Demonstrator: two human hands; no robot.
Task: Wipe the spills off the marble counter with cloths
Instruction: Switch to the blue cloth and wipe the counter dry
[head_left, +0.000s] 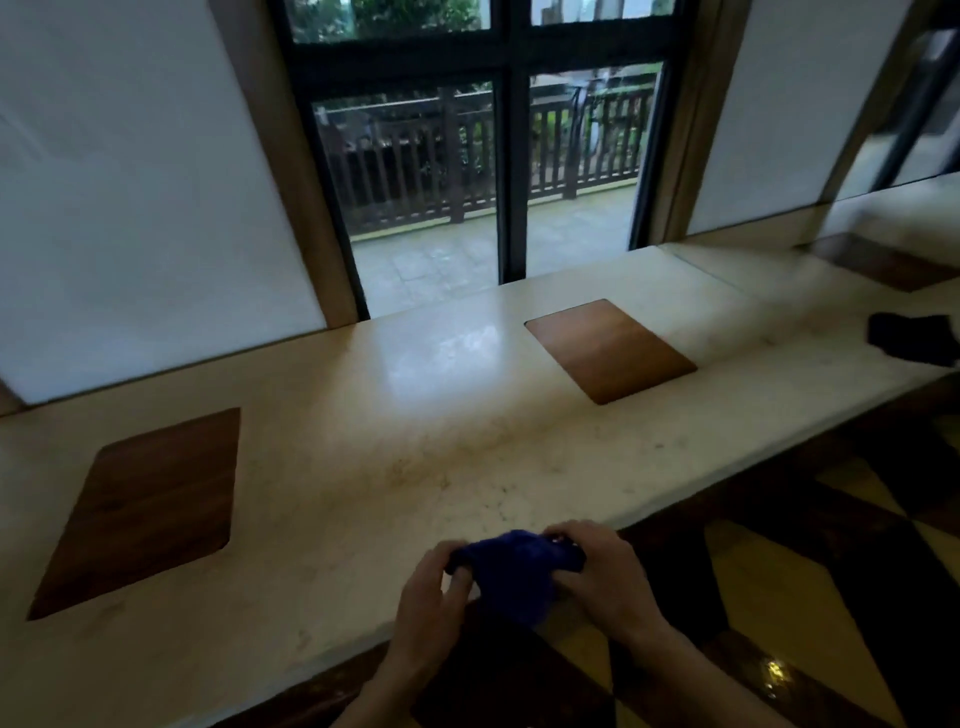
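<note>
Head view: left hand (434, 590), right hand (597, 566) grip blue cloth (514, 571) over counter (415, 467) edge.

Two wooden insets (140, 509) (610, 349); window (488, 156) behind; checkered floor (779, 597)

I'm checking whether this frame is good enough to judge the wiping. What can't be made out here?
- Spills: none clearly visible on the marble counter; head view is dim and blurred.
- Blue cloth: bunched between left hand and right hand, which cover its edges.
- Dark object at the counter's right end: cut off by the frame edge, possibly a second cloth.
</note>
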